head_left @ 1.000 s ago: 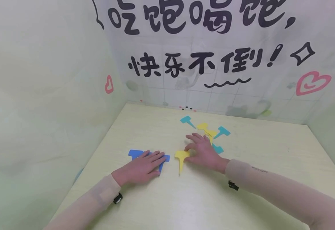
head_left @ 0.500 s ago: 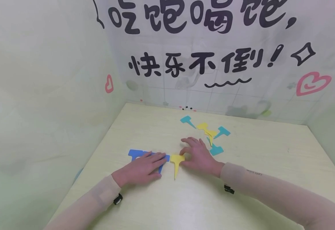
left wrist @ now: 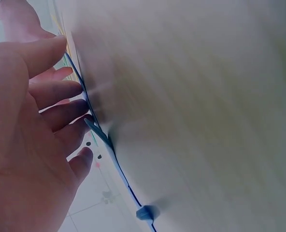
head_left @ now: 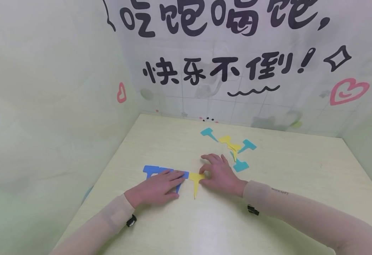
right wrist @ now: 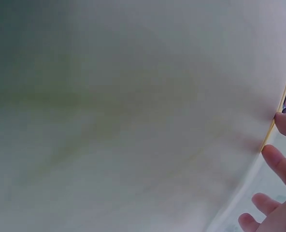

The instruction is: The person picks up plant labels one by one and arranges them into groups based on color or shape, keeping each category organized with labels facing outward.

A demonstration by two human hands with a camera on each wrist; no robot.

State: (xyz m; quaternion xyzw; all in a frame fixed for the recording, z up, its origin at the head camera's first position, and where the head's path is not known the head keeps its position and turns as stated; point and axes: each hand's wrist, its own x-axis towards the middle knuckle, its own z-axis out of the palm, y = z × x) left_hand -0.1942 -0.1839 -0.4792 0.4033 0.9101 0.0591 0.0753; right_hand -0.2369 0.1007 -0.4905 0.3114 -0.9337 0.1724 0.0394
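Note:
Several blue T-shaped plant labels (head_left: pixel 150 169) lie side by side in a row on the table. My left hand (head_left: pixel 155 187) rests on them with straight fingers, hiding much of the row. In the left wrist view, the blue row (left wrist: pixel 121 171) shows edge-on under the fingertips. A yellow T-shaped plant label (head_left: pixel 195 182) lies at the row's right end, its stem pointing toward me. My right hand (head_left: pixel 222 177) holds that label's right end between thumb and index finger, other fingers spread. The right wrist view shows thumb and index finger at the yellow edge (right wrist: pixel 267 134).
Beyond my right hand lie overlapping yellow plant labels (head_left: pixel 225 139) and teal ones around them, one at the back (head_left: pixel 207 131), one at the right (head_left: pixel 248 145) and one nearer (head_left: pixel 240 165). A printed wall covering (head_left: pixel 189 102) stands behind the table (head_left: pixel 284 159).
My right hand has slid the yellow label left and slightly toward me, up to the end of the blue row. My left hand has stayed on the blue labels.

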